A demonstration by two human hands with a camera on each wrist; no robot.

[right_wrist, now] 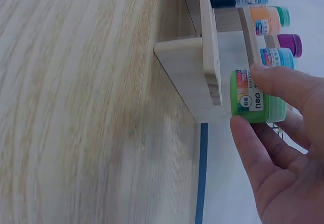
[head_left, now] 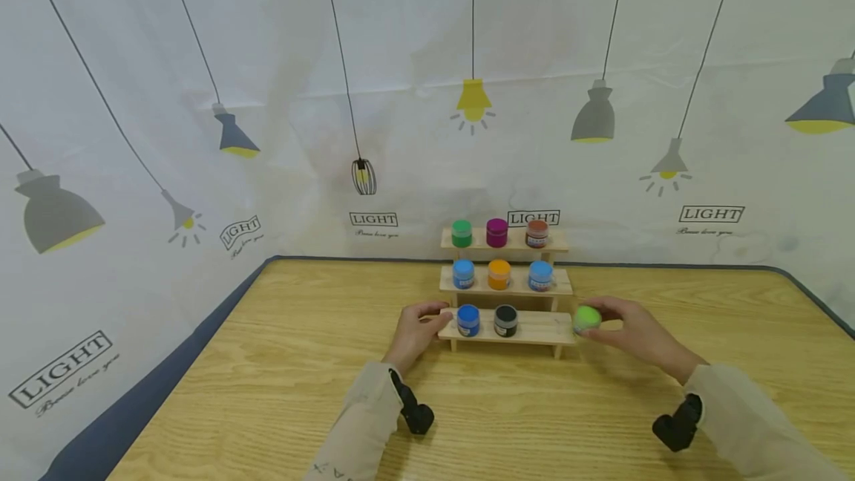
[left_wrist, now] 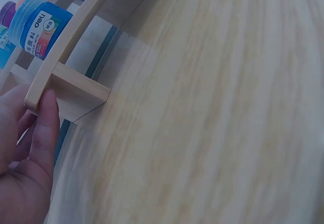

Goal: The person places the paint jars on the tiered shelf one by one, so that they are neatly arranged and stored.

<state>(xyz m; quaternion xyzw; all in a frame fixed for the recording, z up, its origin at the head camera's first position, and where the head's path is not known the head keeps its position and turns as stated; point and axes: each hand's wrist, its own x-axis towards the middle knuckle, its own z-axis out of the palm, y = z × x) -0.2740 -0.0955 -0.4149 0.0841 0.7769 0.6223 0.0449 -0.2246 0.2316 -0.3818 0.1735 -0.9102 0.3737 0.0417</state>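
Note:
My left hand (head_left: 417,332) pinches the left end of the lowest tier of a wooden step rack (head_left: 534,326), thumb above and fingers below the board. Between the thumb and fingers of my right hand (head_left: 634,334) is a light green paint jar (right_wrist: 253,100), held just off the right end of that tier. On the lowest tier stand a dark blue paint jar (head_left: 468,321) and a black paint jar (head_left: 505,321), both left of its bare right part.
The middle tier bears two light blue jars and an orange jar (head_left: 499,275). On the top tier are a green jar (head_left: 462,234), a purple jar (head_left: 496,233) and a brown jar (head_left: 537,234). Behind the wooden table (head_left: 521,421) hangs a lamp-printed curtain (head_left: 401,132).

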